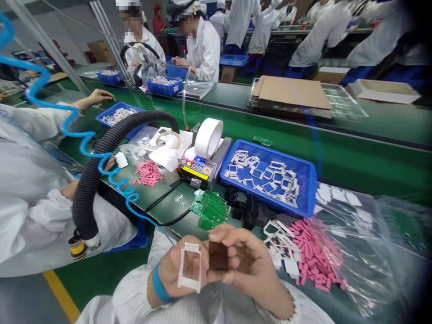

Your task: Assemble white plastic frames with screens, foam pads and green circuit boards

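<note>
My left hand [175, 270] is closed on a small white rectangular plastic frame [190, 266], held upright near my chest. A blue band circles that wrist. My right hand [246, 263] pinches a small dark square piece [218, 255] right beside the frame, touching it. Just beyond my hands lie a stack of green circuit boards [211, 209], a pile of pink strips [315, 254], loose white frames [278, 234] and several black parts [248, 209]. A blue tray [305, 180] holds several more white frames.
A tape dispenser [202, 168] with a white tape roll [209, 137] stands left of the tray. A black hose [97, 162] and blue coiled tube [114, 180] hang at left. A co-worker's sleeve [30, 193] is beside me. Clear bags [378, 234] lie right. Other people work beyond the green belt.
</note>
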Demonstrator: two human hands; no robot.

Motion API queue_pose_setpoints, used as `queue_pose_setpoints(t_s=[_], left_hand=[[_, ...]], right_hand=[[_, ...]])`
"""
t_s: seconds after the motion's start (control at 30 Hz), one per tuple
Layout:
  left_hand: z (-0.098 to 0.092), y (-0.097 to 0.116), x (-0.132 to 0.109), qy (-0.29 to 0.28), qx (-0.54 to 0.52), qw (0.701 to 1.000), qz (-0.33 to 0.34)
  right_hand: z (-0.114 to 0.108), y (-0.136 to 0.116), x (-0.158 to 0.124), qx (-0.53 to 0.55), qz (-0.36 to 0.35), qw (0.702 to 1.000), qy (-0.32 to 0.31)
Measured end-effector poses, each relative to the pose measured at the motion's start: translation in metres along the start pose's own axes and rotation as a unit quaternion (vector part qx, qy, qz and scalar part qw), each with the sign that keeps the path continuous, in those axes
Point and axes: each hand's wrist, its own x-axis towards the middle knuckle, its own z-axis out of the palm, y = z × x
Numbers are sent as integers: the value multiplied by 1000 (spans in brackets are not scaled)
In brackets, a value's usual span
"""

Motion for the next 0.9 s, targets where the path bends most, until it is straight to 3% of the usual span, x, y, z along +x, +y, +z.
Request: queue_pose_setpoints(t_s=[0.2, 0.33, 0.4, 0.6, 0.9], left_hand=[[7, 8, -3, 49, 134, 989, 24], [6, 13, -6, 16, 247, 968, 34], [8, 16, -7, 5, 282, 959, 29], [12, 19, -9, -12, 327, 944, 41], [7, 17, -9, 8, 326, 945, 38]], right_hand=[[-7, -28, 2, -153, -26, 987, 28], [-8, -45, 6, -359, -70, 930, 34], [-7, -47, 7, -408, -72, 910, 22], [-5, -43, 7, -396, -59, 916, 16], [-6, -38, 7, -425, -53, 904, 10]])
